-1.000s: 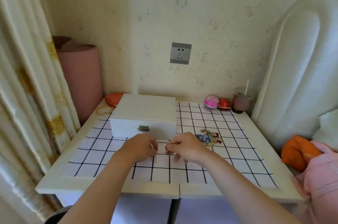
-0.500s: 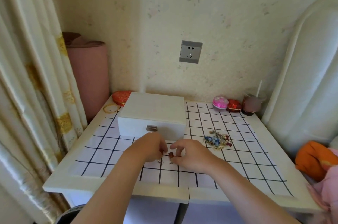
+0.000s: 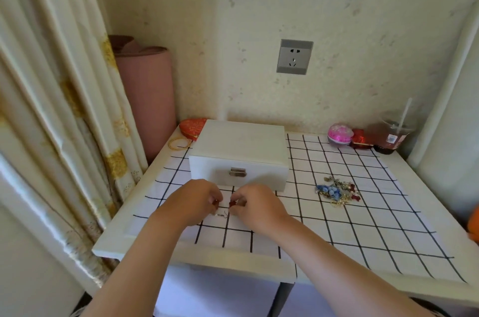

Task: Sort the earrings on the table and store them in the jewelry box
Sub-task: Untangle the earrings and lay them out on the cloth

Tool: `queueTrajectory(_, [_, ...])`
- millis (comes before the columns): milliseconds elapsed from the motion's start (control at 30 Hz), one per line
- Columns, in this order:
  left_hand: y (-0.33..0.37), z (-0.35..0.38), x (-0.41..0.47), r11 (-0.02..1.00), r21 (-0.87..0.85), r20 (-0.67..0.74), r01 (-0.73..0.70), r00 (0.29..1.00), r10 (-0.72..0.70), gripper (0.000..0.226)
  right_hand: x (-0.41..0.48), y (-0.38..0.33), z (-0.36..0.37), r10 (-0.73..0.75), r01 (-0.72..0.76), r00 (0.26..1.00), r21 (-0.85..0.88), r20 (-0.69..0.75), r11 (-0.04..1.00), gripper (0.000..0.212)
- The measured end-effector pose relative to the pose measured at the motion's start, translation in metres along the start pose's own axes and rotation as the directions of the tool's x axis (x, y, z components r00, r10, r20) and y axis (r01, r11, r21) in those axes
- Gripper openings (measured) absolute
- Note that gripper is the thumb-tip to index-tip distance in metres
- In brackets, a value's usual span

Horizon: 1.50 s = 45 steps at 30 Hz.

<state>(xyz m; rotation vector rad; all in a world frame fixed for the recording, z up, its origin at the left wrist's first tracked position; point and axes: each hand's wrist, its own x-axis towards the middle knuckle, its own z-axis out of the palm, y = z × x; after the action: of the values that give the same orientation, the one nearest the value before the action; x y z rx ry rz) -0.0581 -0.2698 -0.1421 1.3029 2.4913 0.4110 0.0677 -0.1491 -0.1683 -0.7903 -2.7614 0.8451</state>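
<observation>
A white jewelry box (image 3: 239, 150) with a metal pull stands closed at the back left of the checked tablecloth (image 3: 363, 226). Just in front of it my left hand (image 3: 193, 201) and right hand (image 3: 255, 204) are close together over the cloth. My right hand pinches a small red earring (image 3: 232, 203) at its fingertips. My left hand pinches another small red piece (image 3: 216, 202), mostly hidden by the fingers. A thin hook earring (image 3: 222, 214) lies on the cloth between my hands. A pile of several earrings (image 3: 337, 191), blue, gold and red, lies to the right.
A red heart-shaped box (image 3: 192, 128) and gold bangles (image 3: 179, 143) sit behind the jewelry box on the left. A pink round case (image 3: 340, 134), a red item (image 3: 360, 138) and a plastic cup with a straw (image 3: 392, 135) stand at the back right. A curtain (image 3: 51, 109) hangs left.
The view has shifted closer and slightly left. My hands stay together in front of the box; the red earring now shows between my fingertips and the hook earring lies on the cloth.
</observation>
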Motion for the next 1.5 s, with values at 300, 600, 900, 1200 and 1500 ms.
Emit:
queueTrajectory(300, [-0.016, 0.0, -0.004, 0.999, -0.028, -0.065, 0.027, 0.997, -0.029, 0.022, 0.012, -0.013, 0.015, 0.066, -0.071, 0.997, 0.147, 0.04, 0.987, 0.027])
queueTrajectory(600, [-0.012, -0.006, -0.005, 1.0, -0.017, -0.066, 0.022, 0.998, -0.023, 0.035, 0.008, -0.017, 0.016, 0.061, -0.057, 0.998, 0.251, -0.008, 0.966, 0.034])
queueTrajectory(900, [0.077, 0.006, 0.003, 0.953, -0.196, -0.069, -0.232, 0.973, 0.222, 0.024, -0.028, 0.043, -0.066, 0.065, -0.05, 0.985, 0.098, -0.159, 0.994, 0.012])
queueTrajectory(1200, [0.181, 0.055, 0.046, 0.916, -0.139, -0.042, -0.377, 0.926, 0.375, 0.033, -0.054, 0.144, -0.13, 0.182, -0.232, 0.952, -0.194, -0.246, 0.953, 0.016])
queueTrajectory(1500, [0.208, 0.086, 0.093, 0.955, 0.025, -0.032, -0.295, 0.955, 0.296, 0.017, -0.041, 0.168, -0.133, 0.101, -0.148, 0.973, -0.225, -0.208, 0.963, 0.016])
